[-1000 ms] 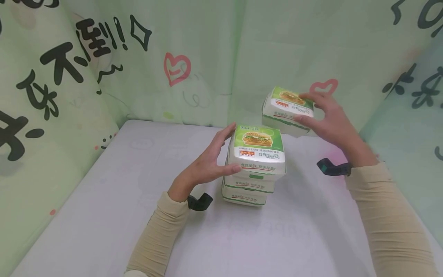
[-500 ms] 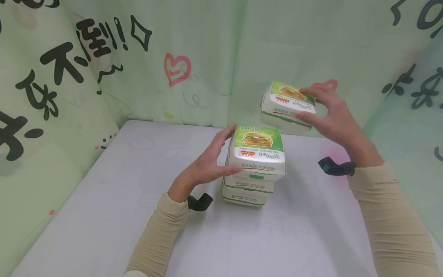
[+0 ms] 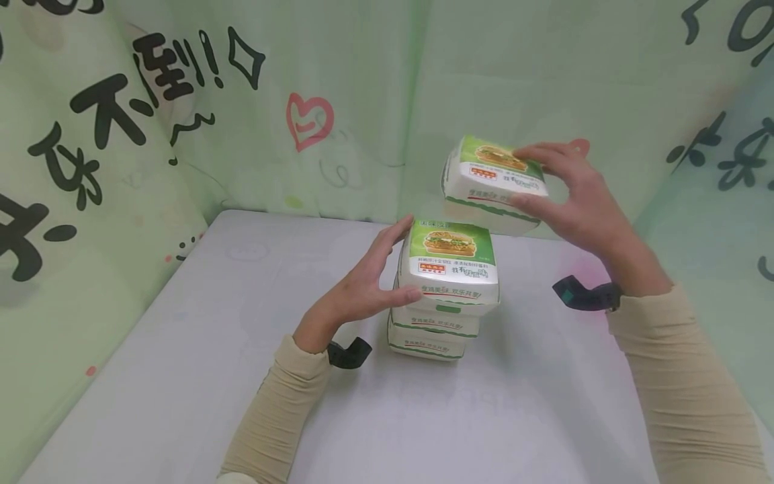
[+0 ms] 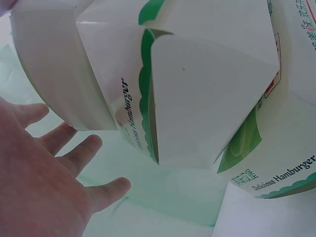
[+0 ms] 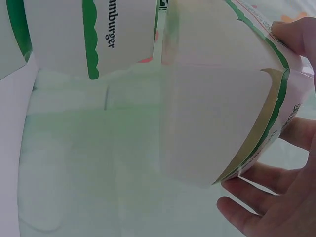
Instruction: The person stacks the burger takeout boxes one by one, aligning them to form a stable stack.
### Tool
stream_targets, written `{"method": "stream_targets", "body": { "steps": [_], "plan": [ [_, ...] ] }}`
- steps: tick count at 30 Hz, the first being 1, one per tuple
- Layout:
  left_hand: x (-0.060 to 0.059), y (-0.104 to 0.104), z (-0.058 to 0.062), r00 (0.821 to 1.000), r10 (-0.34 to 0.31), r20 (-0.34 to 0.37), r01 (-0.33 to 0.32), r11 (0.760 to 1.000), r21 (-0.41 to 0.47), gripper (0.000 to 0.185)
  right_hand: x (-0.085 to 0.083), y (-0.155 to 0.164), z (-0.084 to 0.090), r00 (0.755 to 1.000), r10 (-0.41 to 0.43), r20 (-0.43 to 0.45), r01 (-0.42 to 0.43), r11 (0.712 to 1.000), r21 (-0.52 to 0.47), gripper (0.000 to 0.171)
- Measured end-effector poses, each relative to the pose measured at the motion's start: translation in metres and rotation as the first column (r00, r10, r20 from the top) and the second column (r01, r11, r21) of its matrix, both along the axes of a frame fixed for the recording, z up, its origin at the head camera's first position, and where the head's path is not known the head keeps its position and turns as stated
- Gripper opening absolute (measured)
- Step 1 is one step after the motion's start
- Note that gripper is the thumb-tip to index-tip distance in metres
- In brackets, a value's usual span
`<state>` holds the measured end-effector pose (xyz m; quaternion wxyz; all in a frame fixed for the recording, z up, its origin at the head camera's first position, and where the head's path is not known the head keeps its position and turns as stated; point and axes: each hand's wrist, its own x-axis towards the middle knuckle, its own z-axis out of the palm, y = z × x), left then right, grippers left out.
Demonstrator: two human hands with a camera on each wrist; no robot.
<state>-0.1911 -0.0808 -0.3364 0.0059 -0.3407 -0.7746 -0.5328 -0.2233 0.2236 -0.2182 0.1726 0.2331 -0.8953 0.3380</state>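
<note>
A stack of white and green hamburger boxes stands on the table, its uppermost hamburger box [image 3: 450, 259] jutting out past those below. The left hand [image 3: 359, 286] rests against the left side of that box, thumb on the front face and index finger at the back corner. Its other fingers look spread and fairly straight in the left wrist view. Behind and to the right, the right hand [image 3: 574, 195] grips another hamburger box [image 3: 492, 181] by its right side, raised above the stack and slightly tilted. The right wrist view shows this held box's white underside and green scalloped edge.
A white table [image 3: 254, 349] spreads around the stack. Green printed curtains [image 3: 363, 74] hang behind and at both sides. A black wrist strap piece [image 3: 351, 353] sits at the left wrist, and another black piece [image 3: 585, 294] at the right wrist.
The right hand has lifted its hamburger box a little, and the box has shifted slightly left. The left hand and the stack have stayed in place.
</note>
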Motion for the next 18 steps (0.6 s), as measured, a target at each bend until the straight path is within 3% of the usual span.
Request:
{"method": "stream_targets", "body": {
  "steps": [18],
  "plan": [
    [0.001,0.000,0.001,1.000,-0.001,-0.006,0.001,1.000,0.000,0.102,0.023,-0.020,0.008,0.984,0.142,-0.109,-0.136,0.989,0.058,0.061]
  ]
}}
